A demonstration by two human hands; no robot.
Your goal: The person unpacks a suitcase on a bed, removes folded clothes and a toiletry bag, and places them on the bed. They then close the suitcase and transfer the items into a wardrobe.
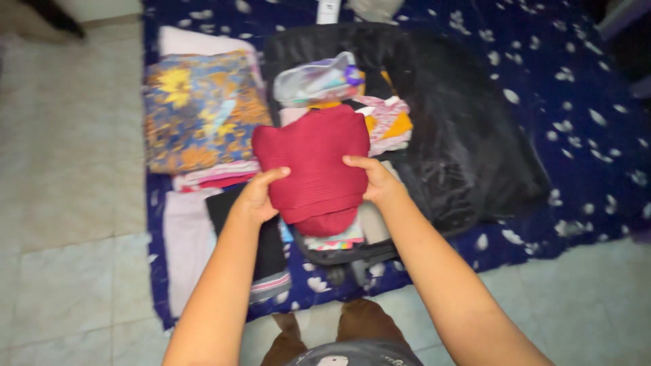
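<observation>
Holding a folded red garment (315, 169) over an open black suitcase (468, 149) on a blue flowered mat (583, 102).
Lying between both grips, pinched at each lower side: left hand (258, 196) closed on the left edge, right hand (376, 181) closed on the right. Ribbed, deep red, bundled and rounded, just above packed clothes; folded floral fabric pile (200, 112) beside the case; clear pouch (319, 80) behind.

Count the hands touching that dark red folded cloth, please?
2. The left hand grips the red folded cloth at its left edge, the right hand at its right edge, above the open black suitcase.
</observation>
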